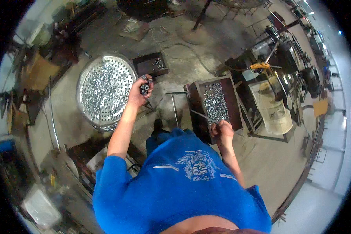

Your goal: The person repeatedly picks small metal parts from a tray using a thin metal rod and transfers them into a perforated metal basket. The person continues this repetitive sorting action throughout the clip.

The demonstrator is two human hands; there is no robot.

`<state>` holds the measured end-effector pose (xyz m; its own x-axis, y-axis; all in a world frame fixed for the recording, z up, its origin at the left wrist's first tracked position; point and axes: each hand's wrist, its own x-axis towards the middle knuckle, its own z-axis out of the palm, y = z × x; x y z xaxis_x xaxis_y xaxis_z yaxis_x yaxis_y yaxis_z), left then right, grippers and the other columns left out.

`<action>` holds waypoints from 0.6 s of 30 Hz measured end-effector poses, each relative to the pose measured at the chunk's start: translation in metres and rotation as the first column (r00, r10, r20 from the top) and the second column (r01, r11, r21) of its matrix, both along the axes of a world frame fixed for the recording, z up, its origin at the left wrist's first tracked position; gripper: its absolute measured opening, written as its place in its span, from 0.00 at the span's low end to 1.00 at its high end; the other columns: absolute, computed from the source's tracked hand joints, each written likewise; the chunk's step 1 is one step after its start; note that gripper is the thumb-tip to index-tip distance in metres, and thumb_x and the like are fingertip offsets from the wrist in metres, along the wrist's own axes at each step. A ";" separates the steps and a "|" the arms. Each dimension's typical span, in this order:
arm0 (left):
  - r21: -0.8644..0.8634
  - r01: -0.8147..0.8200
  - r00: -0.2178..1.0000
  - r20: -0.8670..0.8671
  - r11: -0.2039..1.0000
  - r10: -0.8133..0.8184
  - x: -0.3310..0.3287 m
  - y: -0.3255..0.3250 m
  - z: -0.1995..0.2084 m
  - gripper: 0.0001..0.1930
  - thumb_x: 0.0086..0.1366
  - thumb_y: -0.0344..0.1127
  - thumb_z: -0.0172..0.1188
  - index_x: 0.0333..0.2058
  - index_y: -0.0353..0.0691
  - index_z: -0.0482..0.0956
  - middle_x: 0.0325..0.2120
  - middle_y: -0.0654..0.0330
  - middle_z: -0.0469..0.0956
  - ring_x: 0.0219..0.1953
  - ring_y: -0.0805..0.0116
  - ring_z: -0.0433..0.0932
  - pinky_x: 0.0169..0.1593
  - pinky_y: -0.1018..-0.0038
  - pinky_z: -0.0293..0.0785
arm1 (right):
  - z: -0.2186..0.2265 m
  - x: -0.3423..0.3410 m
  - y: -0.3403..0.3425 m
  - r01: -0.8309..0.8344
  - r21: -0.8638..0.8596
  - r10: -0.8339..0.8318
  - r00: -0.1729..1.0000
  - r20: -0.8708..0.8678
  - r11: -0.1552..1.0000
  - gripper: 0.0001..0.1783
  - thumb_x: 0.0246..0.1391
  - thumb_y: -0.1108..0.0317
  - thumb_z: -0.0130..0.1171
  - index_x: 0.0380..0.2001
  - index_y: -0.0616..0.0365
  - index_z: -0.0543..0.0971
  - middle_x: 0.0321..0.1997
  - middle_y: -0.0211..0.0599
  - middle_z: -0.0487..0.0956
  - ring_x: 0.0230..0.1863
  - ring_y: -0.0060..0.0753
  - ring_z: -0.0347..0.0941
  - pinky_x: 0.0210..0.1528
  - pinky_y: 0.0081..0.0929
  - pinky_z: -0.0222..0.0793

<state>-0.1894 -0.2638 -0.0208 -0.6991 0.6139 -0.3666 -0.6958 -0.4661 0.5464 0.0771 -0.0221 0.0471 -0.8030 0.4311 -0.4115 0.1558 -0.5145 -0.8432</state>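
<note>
Dark metal nuts (pixel 144 89) are bunched in my left hand (pixel 136 93), its fingers curled round them. This hand is raised at the right rim of a large round perforated metal tray (pixel 82 102), where many loose nuts (pixel 105 84) lie spread. On the right, my right hand (pixel 223 132) is closed at the near end of a brown rectangular bin (pixel 234 99) holding a heap of shiny nuts (pixel 215 102). A thin pale bar (pixel 200 114) runs from the bin's left side toward that hand. What its fingers hold, if anything, is hidden.
Beyond my left hand stands a small dark box (pixel 144 65) with a few metal pieces. A metal rod frame (pixel 174 105) stands between tray and bin. Machinery (pixel 267 50) and a stand draped with a printed sheet (pixel 271 105) are at the right.
</note>
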 end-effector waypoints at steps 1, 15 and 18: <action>0.011 0.043 0.999 0.005 0.999 -0.043 0.003 0.008 0.005 0.10 0.52 0.34 0.47 0.35 0.42 0.70 0.21 0.59 0.70 0.18 0.73 0.65 0.13 0.82 0.53 | 0.008 -0.005 -0.001 -0.007 -0.020 0.006 0.999 -0.040 1.000 0.10 0.44 0.69 0.41 0.12 0.56 0.62 0.15 0.35 0.66 0.14 0.25 0.57 0.16 0.23 0.54; 0.039 0.470 0.879 -0.104 0.882 -0.465 0.070 0.121 0.060 0.12 0.53 0.34 0.47 0.36 0.37 0.68 0.20 0.54 0.70 0.17 0.71 0.65 0.11 0.81 0.55 | 0.024 0.004 0.033 0.090 -0.302 -0.190 0.928 -0.321 0.949 0.05 0.32 0.69 0.44 0.13 0.55 0.60 0.16 0.41 0.63 0.15 0.27 0.53 0.16 0.25 0.54; -0.007 0.541 0.825 -0.190 0.841 -0.532 0.077 0.130 0.070 0.11 0.53 0.33 0.48 0.35 0.36 0.69 0.20 0.54 0.71 0.17 0.74 0.65 0.11 0.82 0.54 | 0.017 0.020 0.039 0.139 -0.330 -0.244 0.921 -0.303 0.934 0.05 0.32 0.68 0.44 0.13 0.55 0.60 0.16 0.43 0.64 0.14 0.26 0.53 0.15 0.25 0.54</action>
